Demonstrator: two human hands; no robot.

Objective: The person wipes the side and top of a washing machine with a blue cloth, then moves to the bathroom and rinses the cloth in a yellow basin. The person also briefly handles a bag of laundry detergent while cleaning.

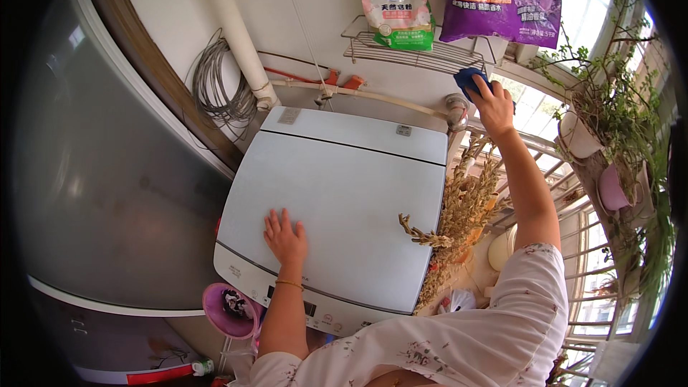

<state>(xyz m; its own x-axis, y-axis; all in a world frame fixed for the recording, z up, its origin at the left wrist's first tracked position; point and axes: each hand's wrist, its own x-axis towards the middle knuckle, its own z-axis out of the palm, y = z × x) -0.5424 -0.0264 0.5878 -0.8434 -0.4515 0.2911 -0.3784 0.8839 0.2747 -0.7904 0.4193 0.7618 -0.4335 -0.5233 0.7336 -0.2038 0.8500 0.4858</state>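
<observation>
My left hand (286,239) lies flat with its fingers spread on the pale lid (344,183) of a top-loading washing machine. Up and to the right, my right hand (495,107) grips a dark blue cloth (468,81). The cloth is at the right end of a wire rack (414,54) fixed to the wall; part of it is hidden by my fingers. On the rack stand a white and green bag of washing powder (400,11) and a large purple bag of washing powder (500,0).
Dried plant stalks (467,199) lean over the washer's right edge. Potted plants (583,123) line the barred window at right. A refrigerator (123,172) stands at left, near coiled cable (223,86) and a white pipe (236,27). A pink bin (215,314) sits in front.
</observation>
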